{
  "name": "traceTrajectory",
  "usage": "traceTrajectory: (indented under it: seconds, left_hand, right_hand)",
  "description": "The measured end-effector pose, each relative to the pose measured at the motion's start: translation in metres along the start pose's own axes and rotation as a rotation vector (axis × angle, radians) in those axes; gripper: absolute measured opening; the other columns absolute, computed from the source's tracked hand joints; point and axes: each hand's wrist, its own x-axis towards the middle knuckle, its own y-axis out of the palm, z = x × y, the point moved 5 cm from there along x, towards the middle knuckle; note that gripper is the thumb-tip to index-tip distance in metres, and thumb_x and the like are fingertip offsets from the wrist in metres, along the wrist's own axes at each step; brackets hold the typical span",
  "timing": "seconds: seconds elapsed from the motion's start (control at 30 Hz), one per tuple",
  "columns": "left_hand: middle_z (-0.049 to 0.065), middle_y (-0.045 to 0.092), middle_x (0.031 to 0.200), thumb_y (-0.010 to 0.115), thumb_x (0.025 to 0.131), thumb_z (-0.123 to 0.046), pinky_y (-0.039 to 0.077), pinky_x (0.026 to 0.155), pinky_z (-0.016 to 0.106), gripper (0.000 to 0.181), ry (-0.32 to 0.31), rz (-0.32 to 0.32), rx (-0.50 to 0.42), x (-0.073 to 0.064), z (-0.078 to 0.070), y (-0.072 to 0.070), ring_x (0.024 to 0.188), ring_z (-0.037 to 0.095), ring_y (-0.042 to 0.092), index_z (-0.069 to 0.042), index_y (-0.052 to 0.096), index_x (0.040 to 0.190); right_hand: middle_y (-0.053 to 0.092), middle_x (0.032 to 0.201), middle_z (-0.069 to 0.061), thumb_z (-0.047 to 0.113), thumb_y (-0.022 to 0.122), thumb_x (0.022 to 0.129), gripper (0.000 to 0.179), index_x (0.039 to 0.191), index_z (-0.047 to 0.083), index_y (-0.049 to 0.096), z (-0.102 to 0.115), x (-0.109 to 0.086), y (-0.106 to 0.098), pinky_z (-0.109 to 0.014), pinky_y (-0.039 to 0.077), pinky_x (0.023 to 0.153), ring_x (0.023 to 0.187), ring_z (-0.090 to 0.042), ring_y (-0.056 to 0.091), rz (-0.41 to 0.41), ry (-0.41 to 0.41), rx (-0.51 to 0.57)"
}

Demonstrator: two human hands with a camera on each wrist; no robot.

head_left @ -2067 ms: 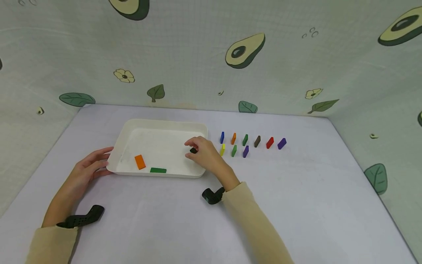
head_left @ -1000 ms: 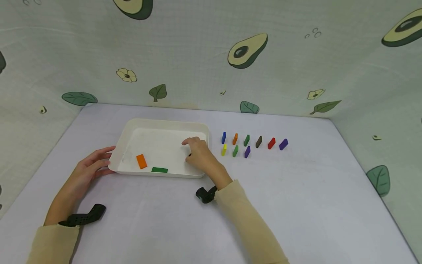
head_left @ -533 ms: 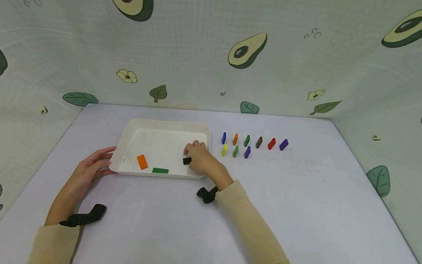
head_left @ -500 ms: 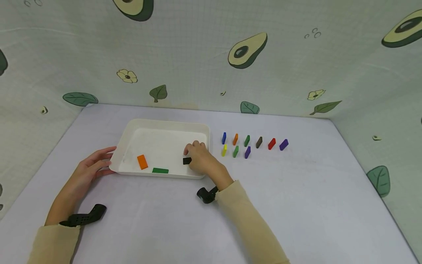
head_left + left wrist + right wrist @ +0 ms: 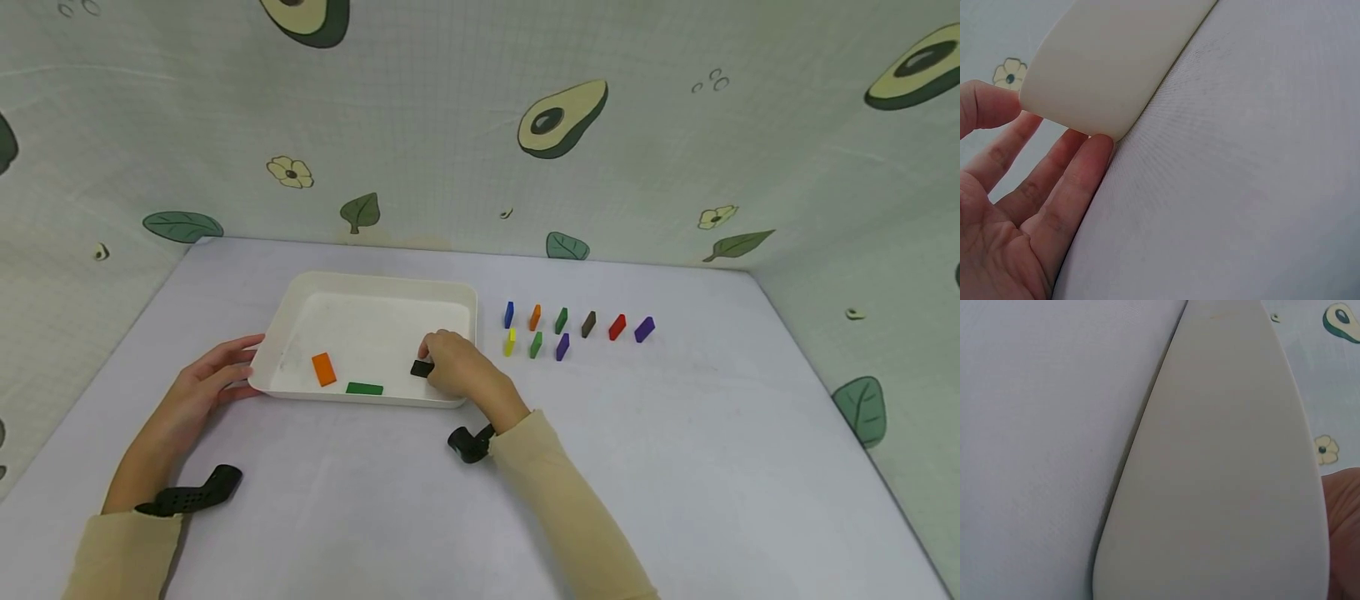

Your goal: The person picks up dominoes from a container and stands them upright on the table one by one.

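A person's right hand (image 5: pixel 459 367) pinches a black rectangular block (image 5: pixel 421 368) in a shallow white rectangular tray (image 5: pixel 367 321), the left hand (image 5: pixel 201 382) resting nearly straight fingers against its side. Apparently midway: orange and green rectangular blocks (image 5: pixel 364 388) lie inside; nine coloured ones (image 5: pixel 562 320) stand outside.

Smooth, matt tray (image 5: pixel 360 325), seemingly plastic; backdrop (image 5: pixel 435 125) of lightly creased cloth.

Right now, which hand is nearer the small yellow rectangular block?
Right. The right hand is over the right end of the white rectangular tray, just left of the yellow block; the left hand touches the tray's left end.
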Motion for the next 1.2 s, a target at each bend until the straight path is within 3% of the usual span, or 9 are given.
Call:
traceTrajectory:
  seconds: [0.37, 0.6, 0.87, 1.2]
  left_hand:
    - [-0.014, 0.054, 0.115, 0.05, 0.096, -0.016, 0.054, 0.072, 0.015, 0.043, 0.014, 0.004, -0.005, 0.001, 0.001, -0.001, 0.092, -0.002, 0.061, -0.015, 0.044, 0.138]
    - [-0.013, 0.055, 0.115, 0.05, 0.096, -0.015, 0.054, 0.072, 0.015, 0.042, 0.015, 0.01, -0.022, 0.001, 0.002, -0.002, 0.092, -0.002, 0.061, -0.015, 0.044, 0.138]
    - [-0.015, 0.054, 0.116, 0.05, 0.096, -0.016, 0.053, 0.072, 0.014, 0.042, 0.01, 0.002, 0.004, 0.001, 0.003, -0.002, 0.092, -0.003, 0.06, -0.016, 0.044, 0.138]
    - [-0.013, 0.055, 0.115, 0.05, 0.096, -0.015, 0.053, 0.072, 0.015, 0.041, 0.03, 0.014, -0.029, 0.0, 0.002, -0.001, 0.092, -0.002, 0.061, -0.015, 0.045, 0.137]
  right_hand:
    - [0.053, 0.099, -0.003, 0.006, 0.06, 0.086, 0.031, 0.117, 0.007, 0.058, -0.003, -0.001, -0.005, -0.025, 0.045, 0.082, 0.092, -0.015, 0.048, -0.029, -0.081, 0.041]
    - [0.053, 0.099, -0.004, 0.006, 0.06, 0.086, 0.039, 0.124, 0.012, 0.056, -0.004, -0.004, -0.008, -0.023, 0.045, 0.077, 0.089, -0.015, 0.05, -0.058, -0.146, 0.128]
    - [0.055, 0.097, -0.005, 0.005, 0.06, 0.084, 0.041, 0.124, 0.011, 0.056, -0.004, -0.008, -0.012, -0.021, 0.044, 0.075, 0.088, -0.015, 0.051, -0.119, -0.25, 0.159]
    - [0.053, 0.091, -0.003, 0.008, 0.062, 0.082, 0.04, 0.122, 0.008, 0.057, -0.003, -0.025, -0.025, -0.02, 0.045, 0.071, 0.084, -0.014, 0.05, -0.221, -0.315, 0.201]
